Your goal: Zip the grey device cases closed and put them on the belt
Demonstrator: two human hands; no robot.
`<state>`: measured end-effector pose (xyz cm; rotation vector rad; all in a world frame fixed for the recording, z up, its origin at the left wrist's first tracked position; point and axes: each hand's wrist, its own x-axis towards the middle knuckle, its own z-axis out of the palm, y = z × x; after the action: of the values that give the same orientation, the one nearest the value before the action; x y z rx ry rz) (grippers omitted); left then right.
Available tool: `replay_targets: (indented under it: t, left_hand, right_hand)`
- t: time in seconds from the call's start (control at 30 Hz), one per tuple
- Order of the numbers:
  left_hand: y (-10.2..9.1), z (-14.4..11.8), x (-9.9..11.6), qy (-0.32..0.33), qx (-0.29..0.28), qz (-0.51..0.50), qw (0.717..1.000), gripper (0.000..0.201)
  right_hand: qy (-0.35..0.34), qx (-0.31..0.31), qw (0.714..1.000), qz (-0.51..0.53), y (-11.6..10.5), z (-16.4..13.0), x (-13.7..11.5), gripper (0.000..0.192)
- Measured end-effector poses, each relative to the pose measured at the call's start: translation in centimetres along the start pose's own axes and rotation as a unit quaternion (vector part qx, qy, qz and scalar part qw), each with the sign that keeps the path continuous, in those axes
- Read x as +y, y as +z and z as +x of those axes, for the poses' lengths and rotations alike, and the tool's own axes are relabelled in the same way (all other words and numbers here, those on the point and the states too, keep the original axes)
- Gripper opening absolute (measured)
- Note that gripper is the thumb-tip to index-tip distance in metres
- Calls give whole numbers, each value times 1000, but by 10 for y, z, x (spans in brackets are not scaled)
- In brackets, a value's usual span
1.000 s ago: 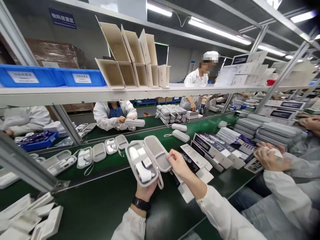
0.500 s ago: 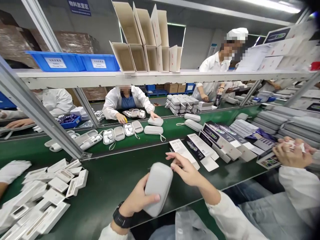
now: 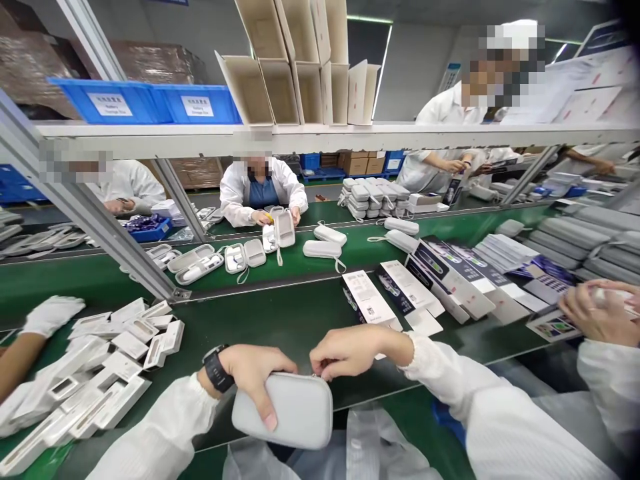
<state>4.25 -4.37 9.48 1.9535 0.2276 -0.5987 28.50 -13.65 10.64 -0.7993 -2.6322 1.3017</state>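
Note:
My left hand [image 3: 257, 375] grips a closed grey zip case [image 3: 287, 411] at the near edge of the green table [image 3: 260, 320], thumb over its front face. A black watch sits on that wrist. My right hand [image 3: 345, 351] pinches the case's top right corner, where a small zipper pull seems to sit. The case lies flat and sideways, partly over the table edge.
White trays [image 3: 110, 370] are piled at the left beside a gloved hand [image 3: 50, 313]. Printed boxes [image 3: 395, 293] lie beyond my right hand. Open and closed grey cases [image 3: 240, 257] sit on the belt. Co-workers sit opposite and at the right [image 3: 600, 313].
The open case was folded shut, then turned from upright to flat and lowered to the table edge. My right hand moved onto its top corner.

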Motion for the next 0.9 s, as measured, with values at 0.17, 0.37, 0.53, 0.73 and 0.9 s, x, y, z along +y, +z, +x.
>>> replay_targets:
  t: [0.17, 0.37, 0.53, 0.73, 0.9]
  left_hand:
    - [-11, 1, -2, -26, -63, -34, 997, 65]
    - [-8, -13, -26, 34, 92, -350, 932, 60]
    - [10, 25, -29, 116, 365, -549, 743, 52]
    - [14, 84, 1, 134, 491, -707, 490, 33]
    - [4, 93, -1, 111, 479, -738, 463, 31]
  right_hand:
    - [-20, 12, 999, 33, 17, 9, 1, 4]
    - [32, 218, 971, -95, 3, -13, -12, 16]
    - [148, 300, 859, -388, 0, -2, -14, 15]
    - [226, 297, 813, -447, 15, 23, 8, 16]
    - [151, 229, 885, -376, 10, 4, 18, 14]
